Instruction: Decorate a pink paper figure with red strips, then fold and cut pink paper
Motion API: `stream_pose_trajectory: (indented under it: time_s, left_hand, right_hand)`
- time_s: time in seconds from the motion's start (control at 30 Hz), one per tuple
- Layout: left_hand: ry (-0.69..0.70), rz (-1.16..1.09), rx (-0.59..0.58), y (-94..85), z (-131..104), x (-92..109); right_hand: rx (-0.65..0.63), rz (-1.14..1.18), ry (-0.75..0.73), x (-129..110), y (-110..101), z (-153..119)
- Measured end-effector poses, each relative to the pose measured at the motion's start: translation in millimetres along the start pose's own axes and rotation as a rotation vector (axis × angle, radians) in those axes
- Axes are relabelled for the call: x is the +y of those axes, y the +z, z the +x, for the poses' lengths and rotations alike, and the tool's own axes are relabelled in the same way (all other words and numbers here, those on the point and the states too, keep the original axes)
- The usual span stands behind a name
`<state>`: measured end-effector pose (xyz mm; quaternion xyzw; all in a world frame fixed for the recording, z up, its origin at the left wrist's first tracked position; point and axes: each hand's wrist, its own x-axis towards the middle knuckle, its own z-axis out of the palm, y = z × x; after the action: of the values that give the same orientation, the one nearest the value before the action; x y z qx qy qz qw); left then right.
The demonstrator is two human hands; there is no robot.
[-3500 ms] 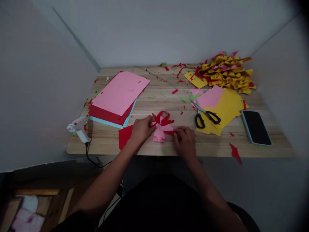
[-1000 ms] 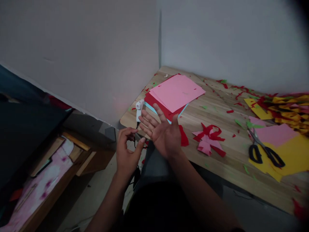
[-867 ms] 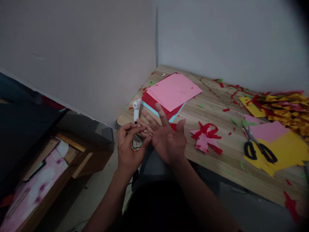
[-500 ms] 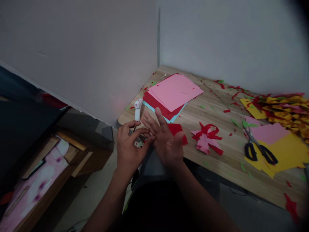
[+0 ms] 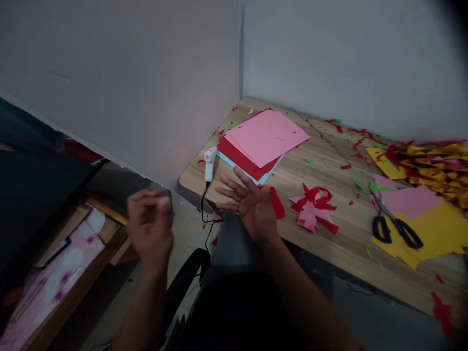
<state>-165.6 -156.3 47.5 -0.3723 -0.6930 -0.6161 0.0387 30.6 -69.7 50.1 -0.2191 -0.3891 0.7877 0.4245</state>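
Note:
My right hand [image 5: 252, 207] is open, palm up and fingers spread, over the table's front edge. It holds nothing that I can see. Beside its thumb side lies a red paper piece [image 5: 277, 202], partly hidden. My left hand [image 5: 150, 224] hangs off to the left, away from the table, with its fingers curled toward the thumb; motion smears it, and what it may hold cannot be made out. Close by is a white glue gun [image 5: 209, 165] with a black cord. To the right rests a bow-like red and pink paper piece [image 5: 310, 212].
Pink sheets [image 5: 270, 136] lie over red and light blue ones. Black-handled scissors [image 5: 397, 228] rest on yellow paper [image 5: 438, 231]. A heap of folded yellow strips [image 5: 435, 168] stands at right. Paper scraps litter the table [image 5: 329, 170]. A wooden unit [image 5: 73, 297] is at lower left.
My left hand has pulled away from my right hand's fingers and swung left. The right hand's fingers have spread wider. The glue gun's cord is now in plain view.

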Motion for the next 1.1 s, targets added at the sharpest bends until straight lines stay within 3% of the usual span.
stream_pose_trajectory:
  time_s: [0.1,0.17,0.27,0.37,0.57,0.8,0.93,1.03,1.1]
  left_hand:
    - [-0.141,0.112,0.151,-33.2,27.7,-42.8]
    - [-0.218,0.192,0.151,-51.9,36.8,-70.1]
    - [-0.310,0.291,-0.003,-62.5,32.1,-97.6]
    - [-0.322,0.325,-0.210,-54.0,15.8,-105.1]
    - [-0.213,0.336,-0.418,-35.5,0.0,-85.8]
    - [-0.152,0.208,-0.284,-16.4,-0.1,-52.7]
    - [-0.171,0.145,-0.297,-9.5,-11.1,-30.0]
    - [-0.168,0.134,-0.335,-9.2,-17.7,-17.8]
    - [-0.154,0.086,-0.288,-7.5,-18.9,-11.4]
  right_hand:
    - [0.216,-0.413,0.028,6.0,-13.1,13.3]
    - [0.297,-0.781,0.006,13.9,-19.3,27.8]
    - [0.325,-1.055,0.003,26.3,-19.6,54.1]
    - [0.310,-1.174,0.031,33.3,-9.3,74.5]
    - [0.202,-1.353,0.027,36.5,16.6,83.9]
    - [0.235,-1.383,0.155,48.6,27.4,119.0]
    - [0.261,-1.342,0.169,54.6,29.3,142.0]
    - [0.306,-1.281,0.105,49.9,32.3,138.1]
    - [0.325,-1.230,0.034,40.4,31.9,119.0]
